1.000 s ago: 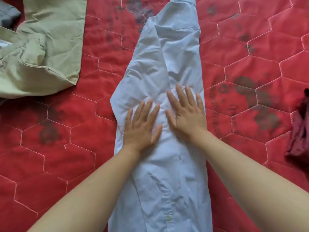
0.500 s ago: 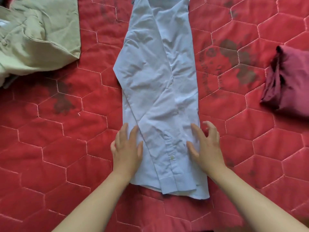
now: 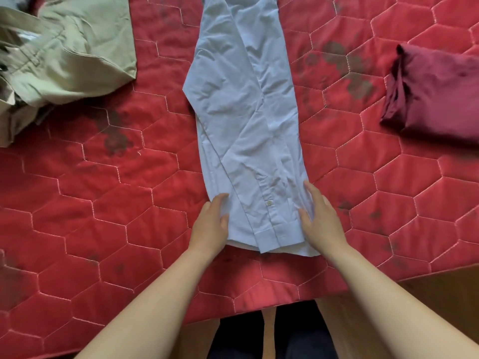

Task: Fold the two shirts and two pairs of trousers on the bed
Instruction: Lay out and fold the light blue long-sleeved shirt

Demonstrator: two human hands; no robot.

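Observation:
A light-blue shirt [image 3: 246,120] lies lengthwise on the red quilted bed [image 3: 103,203], folded into a narrow strip with its sleeves laid across it. Its hem is close to the bed's near edge. My left hand [image 3: 211,224] holds the shirt's left edge near the hem, thumb on the cloth and fingers tucked at the edge. My right hand [image 3: 321,218] holds the right edge in the same way. Crumpled khaki trousers [image 3: 64,53] lie at the far left. A folded maroon garment [image 3: 435,92] sits at the right.
The bed's near edge [image 3: 285,304] runs just below the shirt hem, with brown floor and my dark-clad legs [image 3: 272,338] beyond it. Dark stains mark the quilt [image 3: 116,141] left and right of the shirt.
Both hands slid from the shirt's middle down to its hem, then closed onto its side edges. The view shifted back, and the bed's near edge and the maroon garment came into sight.

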